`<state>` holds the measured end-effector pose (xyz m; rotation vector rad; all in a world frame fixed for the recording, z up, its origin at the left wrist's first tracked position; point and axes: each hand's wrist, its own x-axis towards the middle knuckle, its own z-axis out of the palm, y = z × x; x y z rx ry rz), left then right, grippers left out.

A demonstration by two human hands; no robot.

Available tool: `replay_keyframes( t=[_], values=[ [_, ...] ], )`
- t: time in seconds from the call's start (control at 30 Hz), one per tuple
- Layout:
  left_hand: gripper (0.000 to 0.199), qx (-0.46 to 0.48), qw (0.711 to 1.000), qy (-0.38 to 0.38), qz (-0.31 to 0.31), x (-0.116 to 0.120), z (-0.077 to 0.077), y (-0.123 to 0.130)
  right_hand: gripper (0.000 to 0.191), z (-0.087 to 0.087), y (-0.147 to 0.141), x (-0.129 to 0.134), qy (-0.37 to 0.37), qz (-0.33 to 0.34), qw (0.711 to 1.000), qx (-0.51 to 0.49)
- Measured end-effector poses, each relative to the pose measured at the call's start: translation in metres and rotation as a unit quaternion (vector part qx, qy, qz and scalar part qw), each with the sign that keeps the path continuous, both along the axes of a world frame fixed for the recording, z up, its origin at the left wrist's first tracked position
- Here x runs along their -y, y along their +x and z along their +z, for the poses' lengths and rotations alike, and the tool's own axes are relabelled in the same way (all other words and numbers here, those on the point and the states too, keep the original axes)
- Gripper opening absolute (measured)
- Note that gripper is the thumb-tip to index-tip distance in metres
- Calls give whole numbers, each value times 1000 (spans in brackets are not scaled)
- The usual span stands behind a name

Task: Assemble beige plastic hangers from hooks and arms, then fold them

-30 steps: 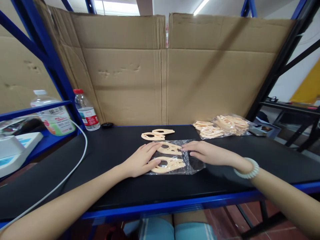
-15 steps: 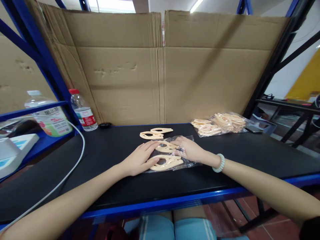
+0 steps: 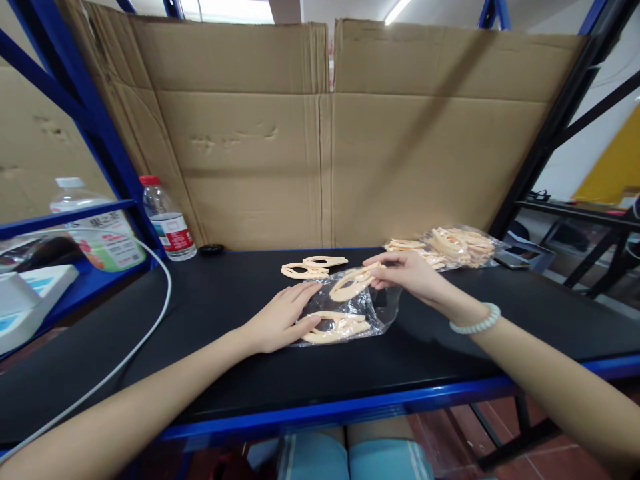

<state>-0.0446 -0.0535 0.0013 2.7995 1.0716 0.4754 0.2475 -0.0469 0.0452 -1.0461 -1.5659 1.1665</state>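
My left hand (image 3: 283, 319) lies flat with fingers stretched over the left side of a clear plastic bag (image 3: 377, 319), pressing it to the table. Inside the bag, near my left thumb, is a beige looped plastic piece (image 3: 345, 328), clip-like in shape. My right hand (image 3: 407, 275) pinches the narrow end of a second beige looped plastic piece (image 3: 353, 283), raised and tilted above the bag. Just behind the bag, two more such pieces (image 3: 305, 269) lie side by side, partly overlapping.
Filled bags of beige pieces (image 3: 457, 247) lie at the back right, beside a phone (image 3: 517, 257). A red-capped bottle (image 3: 173, 233) and a small black disc (image 3: 211, 249) stand at the back left. A white cable (image 3: 163, 300) crosses the black table (image 3: 240, 387). Cardboard (image 3: 250, 147) walls the back.
My right hand has moved up and to the right, drawing one beige looped piece out of the bag. My left hand stays in place on the bag.
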Motion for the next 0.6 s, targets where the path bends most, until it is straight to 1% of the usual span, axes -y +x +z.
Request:
replay_keyframes(
  t=[0.1,0.2,0.27,0.3,0.33,0.4,0.5,0.6],
  values=[
    [59,3,1000,-2,-3,0,0,0,23,25,22,3,-3,-2,999,-36],
    [59,12,1000,-1,-6,0,0,-1,21,46,44,-5,21,-39,997,-66],
    [59,13,1000,-4,-8,0,0,-1,17,53,51,-18,55,-64,992,-95],
    [59,14,1000,-6,-8,0,0,-1,15,54,51,-26,70,-73,989,-108],
    [59,14,1000,-9,-8,0,1,0,13,51,48,-35,79,-80,987,-115],
    [59,19,1000,-11,-9,0,2,0,12,40,38,-55,78,-94,986,-113],
    [58,42,999,-8,-17,3,5,1,12,8,18,-80,74,-104,987,-94],
    [56,76,997,0,-29,7,8,1,17,-23,8,-94,71,-109,990,-62]
  ],
)
